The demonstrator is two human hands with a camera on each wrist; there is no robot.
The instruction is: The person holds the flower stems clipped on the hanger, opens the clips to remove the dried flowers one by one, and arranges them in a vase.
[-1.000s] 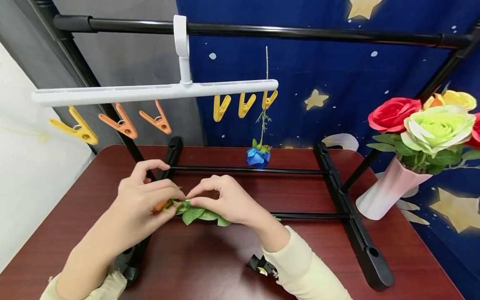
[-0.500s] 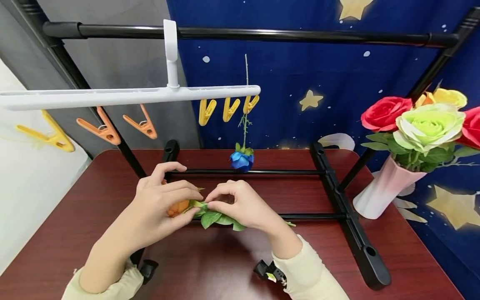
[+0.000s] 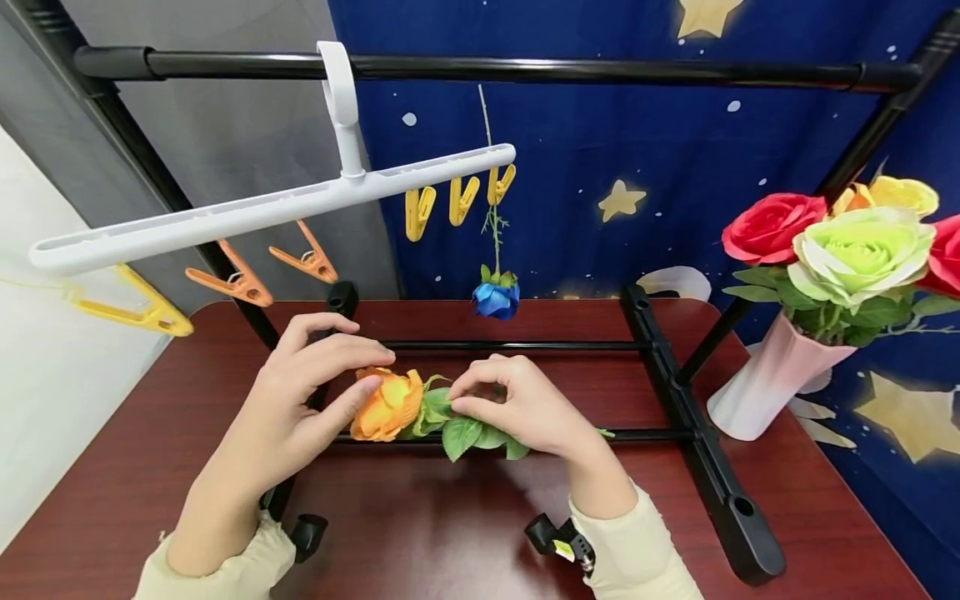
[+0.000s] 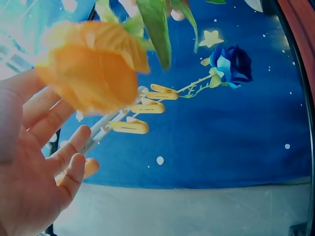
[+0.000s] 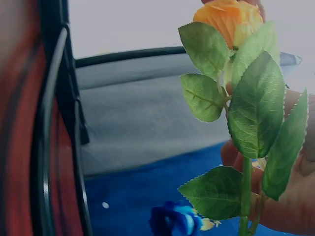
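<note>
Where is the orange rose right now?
In the head view the orange rose is low at centre-left over the table, its bloom by the left hand, its stem pinched by the right hand.

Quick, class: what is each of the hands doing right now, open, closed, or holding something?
Left hand: open, straight fingers resting against the orange rose.
Right hand: closed, pinching the orange rose's leafy stem.

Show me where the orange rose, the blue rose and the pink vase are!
orange rose (image 3: 387, 404): head view, on the middle of its petals.
blue rose (image 3: 495, 298): head view, on the bloom hanging upside down from a peg.
pink vase (image 3: 765, 383): head view, on its side wall.
</note>
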